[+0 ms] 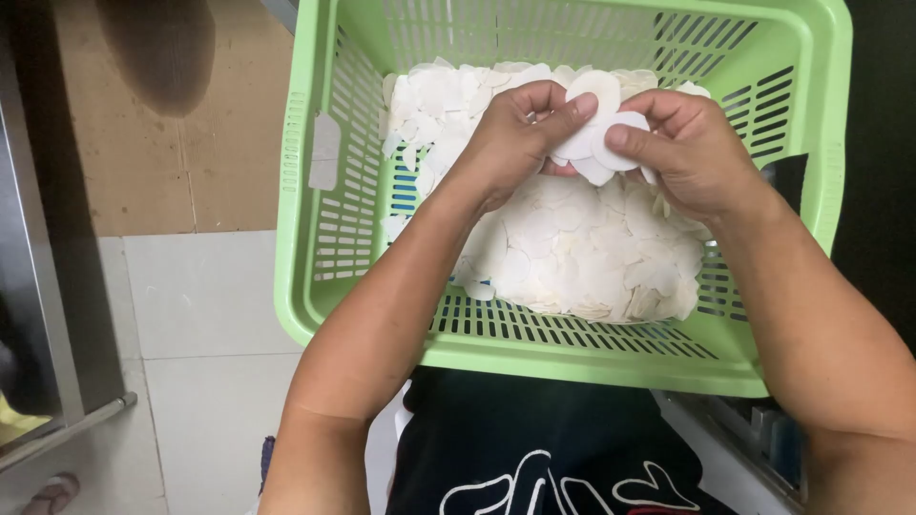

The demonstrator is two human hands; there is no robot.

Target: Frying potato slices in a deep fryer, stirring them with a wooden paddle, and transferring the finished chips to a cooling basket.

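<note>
Overhead, a green slotted basket [315, 238] is seen on the lap, holding a heap of white discs [582, 257]. A few discs [596, 143] are pinched above the heap by the left hand [510, 143] and right hand [692, 153], fingers closed on their edges. They are judged thin, light, likely brittle; best held at the rim.

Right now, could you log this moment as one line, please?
left hand: holds white discs | right hand: same | green basket: disc pile
</note>
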